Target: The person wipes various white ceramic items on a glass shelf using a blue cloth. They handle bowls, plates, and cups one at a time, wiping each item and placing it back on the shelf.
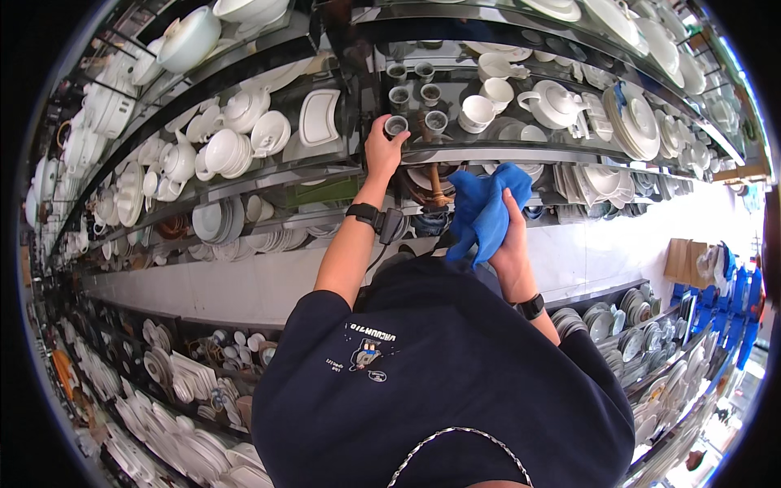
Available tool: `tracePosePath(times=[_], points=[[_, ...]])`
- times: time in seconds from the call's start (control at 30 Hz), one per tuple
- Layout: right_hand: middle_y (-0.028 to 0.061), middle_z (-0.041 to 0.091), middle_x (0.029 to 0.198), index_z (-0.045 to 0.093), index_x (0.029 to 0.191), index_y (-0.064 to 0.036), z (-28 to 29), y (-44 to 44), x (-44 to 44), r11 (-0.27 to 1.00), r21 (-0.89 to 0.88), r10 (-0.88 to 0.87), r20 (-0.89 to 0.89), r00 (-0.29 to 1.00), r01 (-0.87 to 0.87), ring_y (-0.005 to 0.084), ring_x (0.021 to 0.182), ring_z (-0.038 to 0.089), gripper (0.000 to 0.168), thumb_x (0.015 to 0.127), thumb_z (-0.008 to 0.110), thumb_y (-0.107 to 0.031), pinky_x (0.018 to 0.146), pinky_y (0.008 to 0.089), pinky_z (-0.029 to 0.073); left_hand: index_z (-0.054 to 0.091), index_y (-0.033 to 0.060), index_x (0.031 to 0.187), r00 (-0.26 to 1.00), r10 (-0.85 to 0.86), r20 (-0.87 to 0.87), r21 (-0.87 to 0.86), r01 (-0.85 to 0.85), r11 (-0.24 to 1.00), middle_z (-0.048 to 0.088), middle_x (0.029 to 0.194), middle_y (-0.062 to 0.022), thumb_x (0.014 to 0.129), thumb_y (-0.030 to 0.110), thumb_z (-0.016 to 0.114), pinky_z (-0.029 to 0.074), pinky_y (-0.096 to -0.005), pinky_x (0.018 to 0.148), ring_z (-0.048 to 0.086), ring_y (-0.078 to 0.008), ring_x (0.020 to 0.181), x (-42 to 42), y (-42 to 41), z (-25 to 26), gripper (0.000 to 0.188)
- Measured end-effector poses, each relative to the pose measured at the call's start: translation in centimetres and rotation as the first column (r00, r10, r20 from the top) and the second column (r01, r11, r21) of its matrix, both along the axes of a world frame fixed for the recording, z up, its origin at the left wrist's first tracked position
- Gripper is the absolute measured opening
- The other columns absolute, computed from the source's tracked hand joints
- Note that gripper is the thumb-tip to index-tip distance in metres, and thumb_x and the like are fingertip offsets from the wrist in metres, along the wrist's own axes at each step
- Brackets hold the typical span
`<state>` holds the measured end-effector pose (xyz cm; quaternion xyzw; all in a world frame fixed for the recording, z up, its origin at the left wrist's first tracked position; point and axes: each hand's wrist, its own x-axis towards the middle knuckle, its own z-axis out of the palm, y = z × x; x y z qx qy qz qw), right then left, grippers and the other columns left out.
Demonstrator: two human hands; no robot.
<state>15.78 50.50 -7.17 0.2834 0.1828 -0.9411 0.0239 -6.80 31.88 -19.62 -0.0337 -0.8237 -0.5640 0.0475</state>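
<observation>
My left hand [384,149] grips a small grey cup [396,125] by its sides, at the front left corner of a dark glass shelf. Beside it stands a similar grey cup [435,122], with several more in two rows behind. In my right hand [511,238] is a crumpled blue cloth [485,210], held in front of the shelf's edge. White cups [476,113] and a white teapot [552,104] stand to the right of the grey cups on the same shelf.
The shelf's front edge [488,149] runs between my hands. Left of an upright lie a white curved dish [319,118] and stacked bowls [227,152]. Stacked plates [632,122] stand further right. Below are a wooden-handled object [436,186] and more crockery; further racks of dishes stand behind me.
</observation>
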Motion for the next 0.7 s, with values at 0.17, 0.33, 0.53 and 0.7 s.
tracePosePath(times=[0.17, 0.33, 0.53, 0.7], points=[[0.0196, 0.063, 0.134, 0.056, 0.136, -0.004, -0.8, 0.9, -0.2, 0.999, 0.033, -0.003, -0.005, 1.0, 0.003, 0.0348, 0.119, 0.063, 0.051, 0.102, 0.059, -0.042, 0.107, 0.0482, 0.049, 0.06, 0.0056, 0.132, 0.999, -0.038, -0.016, -0.111, 0.036, 0.993, 0.071, 0.12, -0.0138, 0.083, 0.019, 0.084, 0.053, -0.0395, 0.092, 0.069, -0.0283, 0.111, -0.6, 0.9, -0.1, 0.057], [0.0196, 0.064, 0.133, 0.055, 0.137, -0.005, -1.1, 1.1, -0.4, 1.0, 0.013, 0.028, -0.021, 0.999, -0.028, 0.035, 0.118, 0.063, 0.053, 0.101, 0.061, -0.043, 0.106, 0.0488, 0.049, 0.058, 0.0044, 0.133, 0.998, -0.061, -0.021, -0.177, 0.057, 0.983, 0.069, 0.125, -0.0161, 0.083, 0.023, 0.084, 0.052, -0.0423, 0.095, 0.067, -0.0321, 0.115, -0.5, 0.8, 0.4, 0.06], [0.0195, 0.063, 0.134, 0.054, 0.137, -0.005, -0.7, 1.0, -0.8, 0.999, 0.0, 0.032, -0.026, 0.999, -0.032, 0.0349, 0.118, 0.062, 0.052, 0.101, 0.061, -0.043, 0.105, 0.0491, 0.049, 0.055, 0.0032, 0.135, 0.977, 0.003, -0.212, -0.137, -0.033, 0.99, 0.063, 0.125, -0.0194, 0.088, 0.026, 0.079, 0.048, -0.0482, 0.099, 0.057, -0.0385, 0.118, -0.2, 1.0, 3.3, 0.058], [0.0155, 0.066, 0.125, 0.054, 0.136, -0.005, 0.9, 0.9, -1.3, 0.999, 0.031, 0.022, -0.046, 0.999, -0.021, 0.0305, 0.107, 0.067, 0.053, 0.1, 0.063, -0.043, 0.095, 0.0458, 0.056, 0.069, 0.0038, 0.109, 0.873, -0.239, -0.426, -0.468, 0.014, 0.884, 0.067, 0.109, -0.0131, 0.087, 0.012, 0.074, 0.051, -0.0451, 0.094, 0.06, -0.0372, 0.106, -4.4, 1.4, 6.3, 0.024]])
